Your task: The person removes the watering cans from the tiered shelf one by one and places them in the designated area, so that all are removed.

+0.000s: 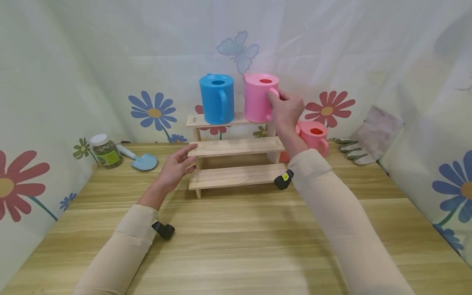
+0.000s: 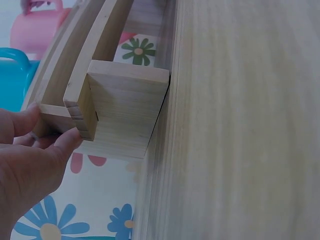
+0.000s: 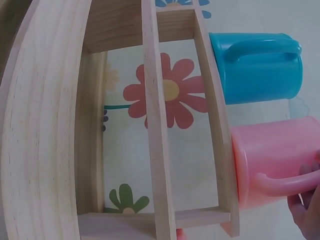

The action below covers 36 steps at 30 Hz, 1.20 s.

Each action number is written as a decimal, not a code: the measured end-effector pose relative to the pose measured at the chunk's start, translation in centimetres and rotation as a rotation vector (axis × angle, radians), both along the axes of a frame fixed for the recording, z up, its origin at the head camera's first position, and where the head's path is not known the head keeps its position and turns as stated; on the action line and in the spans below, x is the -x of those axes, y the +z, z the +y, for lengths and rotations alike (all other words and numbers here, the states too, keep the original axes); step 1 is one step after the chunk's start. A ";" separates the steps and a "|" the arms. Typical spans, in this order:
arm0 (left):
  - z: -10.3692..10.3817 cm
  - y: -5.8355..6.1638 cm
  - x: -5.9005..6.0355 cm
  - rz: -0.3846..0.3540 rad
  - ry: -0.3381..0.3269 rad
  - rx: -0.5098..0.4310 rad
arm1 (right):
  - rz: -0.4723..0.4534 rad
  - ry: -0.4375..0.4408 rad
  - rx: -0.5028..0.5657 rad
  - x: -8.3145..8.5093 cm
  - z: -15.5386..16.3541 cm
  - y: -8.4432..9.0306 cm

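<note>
Beige sleeves [image 1: 341,215], left hand [image 1: 174,169] with fingers pinching the left edge of tiered wooden shelf [image 1: 236,177], right hand [image 1: 289,110] with fingers pinching handle of pink plastic can [image 1: 256,101], blue plastic can [image 1: 212,102] beside it

1. Wood-grain table [image 1: 228,237], its back and right edges meeting the fabric backdrop
2. Clear jar [image 1: 110,159] with white lid and green label, near the table's back left corner
3. Light-blue hand trowel [image 1: 141,161] just right of the jar, lying near the back edge, its handle toward that edge
4. Gardening glove [image 1: 374,137] with mottled pinkish cuff and green-and-white fingers, at the back right corner; whether it is a pair cannot be told
5. White backdrop [image 1: 177,61] printed with red, blue and green flowers and, above the back edge's middle, a pale-blue butterfly [image 1: 239,52]
</note>
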<state>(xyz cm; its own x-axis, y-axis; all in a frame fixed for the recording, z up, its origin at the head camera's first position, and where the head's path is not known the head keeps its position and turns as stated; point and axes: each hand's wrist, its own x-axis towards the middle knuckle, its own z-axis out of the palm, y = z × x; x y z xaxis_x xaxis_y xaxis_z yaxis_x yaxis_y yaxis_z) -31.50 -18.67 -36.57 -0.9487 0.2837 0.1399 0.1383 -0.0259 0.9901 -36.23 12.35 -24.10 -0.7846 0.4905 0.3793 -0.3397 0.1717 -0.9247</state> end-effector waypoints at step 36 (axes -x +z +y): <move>-0.3 -1.4 1.2 -0.013 0.018 -0.009 | -0.025 0.049 0.078 -4.5 5.0 -0.8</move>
